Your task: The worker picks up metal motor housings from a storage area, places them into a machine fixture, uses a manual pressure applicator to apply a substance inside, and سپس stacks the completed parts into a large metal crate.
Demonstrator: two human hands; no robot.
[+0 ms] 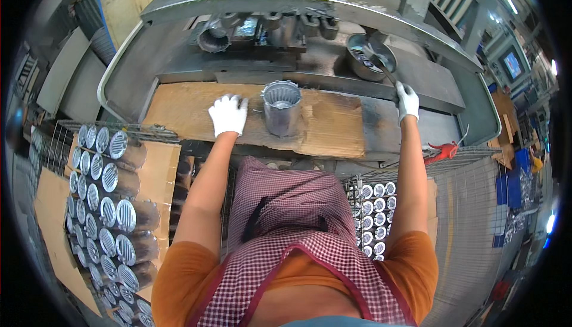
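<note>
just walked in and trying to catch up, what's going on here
A person in white gloves is at a metal bench. Their right hand holds a long-handled tool, its far end in a pot. The left hand, open, is over or on the cardboard, left of a ribbed metal cup that stands upright, touched by neither hand. Similar cups lie in rows at lower left.

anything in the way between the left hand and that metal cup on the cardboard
Nothing visible: the left hand, in a white glove, is just left of the metal cup, with only cardboard showing between.
</note>
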